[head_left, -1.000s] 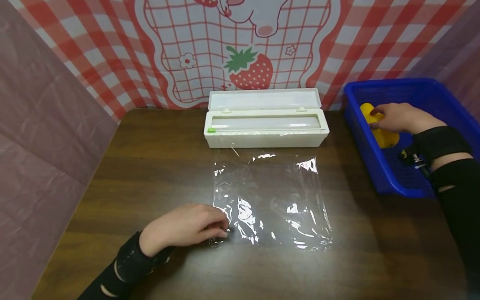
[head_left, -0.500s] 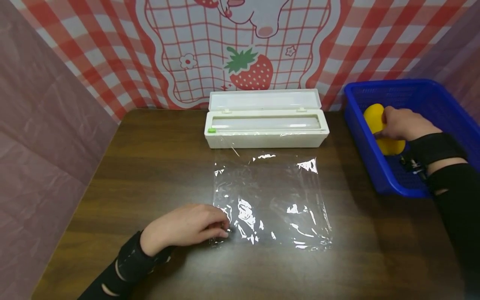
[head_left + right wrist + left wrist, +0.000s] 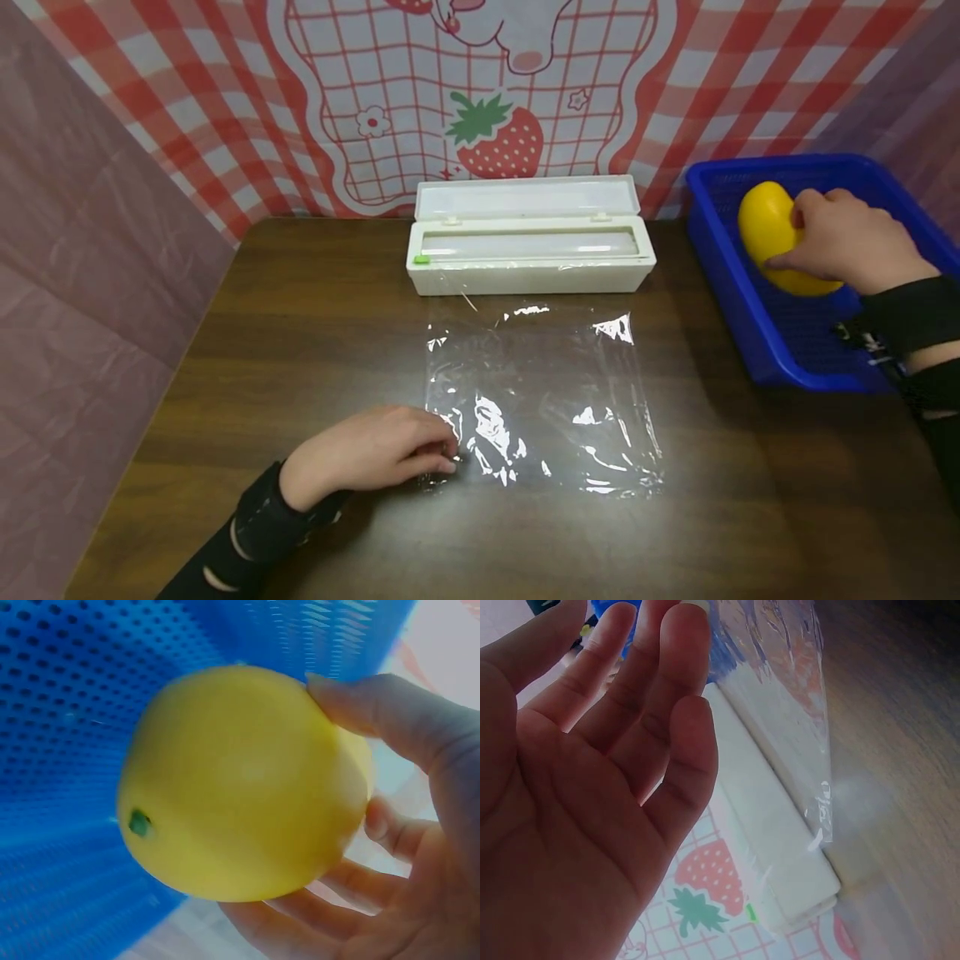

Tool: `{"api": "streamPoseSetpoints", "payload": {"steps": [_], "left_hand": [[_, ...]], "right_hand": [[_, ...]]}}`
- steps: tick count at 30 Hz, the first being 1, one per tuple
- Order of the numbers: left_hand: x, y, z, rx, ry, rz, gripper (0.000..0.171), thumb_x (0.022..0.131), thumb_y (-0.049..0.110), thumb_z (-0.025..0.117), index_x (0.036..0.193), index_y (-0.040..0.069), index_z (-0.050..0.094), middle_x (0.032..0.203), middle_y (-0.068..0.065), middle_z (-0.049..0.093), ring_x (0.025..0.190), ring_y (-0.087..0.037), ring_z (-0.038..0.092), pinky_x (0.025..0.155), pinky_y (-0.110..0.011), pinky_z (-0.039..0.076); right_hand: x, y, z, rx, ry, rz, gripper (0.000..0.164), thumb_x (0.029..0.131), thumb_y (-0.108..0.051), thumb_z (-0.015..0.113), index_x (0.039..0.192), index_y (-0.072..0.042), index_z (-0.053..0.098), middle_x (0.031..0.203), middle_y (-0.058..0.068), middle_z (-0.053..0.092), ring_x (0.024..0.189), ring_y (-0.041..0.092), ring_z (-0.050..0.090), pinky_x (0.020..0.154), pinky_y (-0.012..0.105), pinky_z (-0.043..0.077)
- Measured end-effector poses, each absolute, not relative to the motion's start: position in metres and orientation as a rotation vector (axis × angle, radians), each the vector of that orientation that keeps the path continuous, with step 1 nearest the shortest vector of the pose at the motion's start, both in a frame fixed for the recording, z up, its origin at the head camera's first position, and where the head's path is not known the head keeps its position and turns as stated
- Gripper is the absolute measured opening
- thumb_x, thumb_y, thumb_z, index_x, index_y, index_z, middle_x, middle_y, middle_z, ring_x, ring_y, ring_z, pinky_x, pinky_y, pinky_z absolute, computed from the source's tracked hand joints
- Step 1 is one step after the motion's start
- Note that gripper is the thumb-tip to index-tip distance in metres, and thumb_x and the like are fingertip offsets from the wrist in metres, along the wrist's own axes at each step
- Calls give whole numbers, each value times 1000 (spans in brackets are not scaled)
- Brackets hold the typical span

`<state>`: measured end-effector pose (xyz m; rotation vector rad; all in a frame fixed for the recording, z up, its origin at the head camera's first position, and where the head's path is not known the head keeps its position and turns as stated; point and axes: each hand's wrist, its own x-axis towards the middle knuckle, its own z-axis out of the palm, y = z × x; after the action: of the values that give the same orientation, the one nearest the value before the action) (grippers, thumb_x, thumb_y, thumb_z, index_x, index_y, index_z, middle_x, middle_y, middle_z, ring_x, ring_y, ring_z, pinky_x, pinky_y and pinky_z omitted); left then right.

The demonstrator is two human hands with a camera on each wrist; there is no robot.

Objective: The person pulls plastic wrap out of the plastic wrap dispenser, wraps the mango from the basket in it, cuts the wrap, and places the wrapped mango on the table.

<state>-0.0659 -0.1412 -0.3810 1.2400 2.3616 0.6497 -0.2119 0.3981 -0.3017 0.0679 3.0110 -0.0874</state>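
My right hand (image 3: 855,237) grips a smooth yellow mango (image 3: 768,225) from its right side, thumb and fingers spread round it, over the blue basket (image 3: 780,354). A small green stem spot shows on the mango (image 3: 247,780) in the right wrist view. At the lower left corner of a clear sheet of cling film (image 3: 540,375), my left hand (image 3: 371,450) rests with fingers loosely bent, holding nothing. The film runs out of a white cling film dispenser (image 3: 532,279), whose lid stands up at the back.
A green slide cutter (image 3: 422,259) sits at the dispenser's left end. Behind the brown wooden table (image 3: 300,333) hangs a red-and-white checked cloth (image 3: 247,125) with a strawberry print. A pinkish cloth (image 3: 82,292) hangs at the left.
My right hand has taken hold of the mango in the basket and lifted it, shifting it to the right. The left hand, film and dispenser have stayed put.
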Motion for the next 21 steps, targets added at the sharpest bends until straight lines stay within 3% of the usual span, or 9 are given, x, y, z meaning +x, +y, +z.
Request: {"api": "streamPoseSetpoints", "payload": {"steps": [9, 21], "left_hand": [[-66, -141, -382, 1239, 2359, 641, 9, 100, 33, 63, 94, 25, 64, 85, 19, 57, 75, 1, 54, 73, -24, 49], [-66, -141, -384, 1244, 2356, 643, 9, 100, 32, 62, 96, 24, 64, 84, 19, 57, 74, 1, 54, 72, -24, 49]], "right_hand": [[-177, 366, -275, 7, 3174, -136, 65, 82, -28, 82, 114, 11, 40, 108, 35, 37, 82, 50, 44, 64, 60, 41], [-141, 297, -265, -441, 3199, -344, 60, 75, -25, 88, 109, 6, 49, 102, 23, 52, 77, 34, 51, 59, 46, 47]]}}
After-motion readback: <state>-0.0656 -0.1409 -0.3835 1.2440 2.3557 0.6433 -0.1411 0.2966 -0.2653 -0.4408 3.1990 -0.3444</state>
